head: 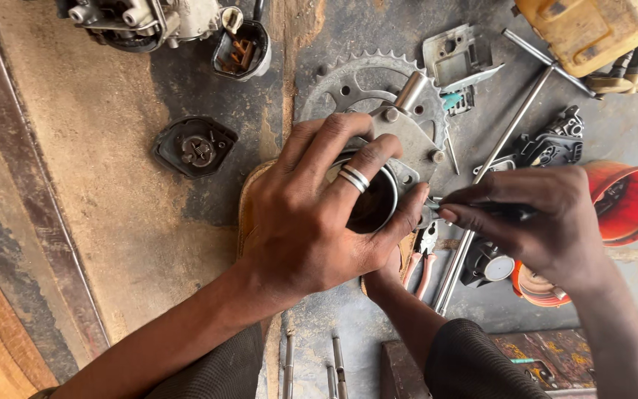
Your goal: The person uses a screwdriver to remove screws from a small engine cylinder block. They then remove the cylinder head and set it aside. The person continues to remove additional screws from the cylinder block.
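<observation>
Mid-frame: left hand point(311, 222) spread flat, fingers clamped over round metal engine part point(400, 159); right hand point(548, 222) pinched shut on thin dark tool point(507, 212) at its edge.

The left hand point(311, 222) covers most of the round metal part point(378, 192) beneath it. The right hand point(548, 222) hides most of the thin tool point(507, 210) it pinches. The yellow container point(585, 29), red bowl point(633, 199) and engine part point(141, 18) are cut by the frame edges.
</observation>
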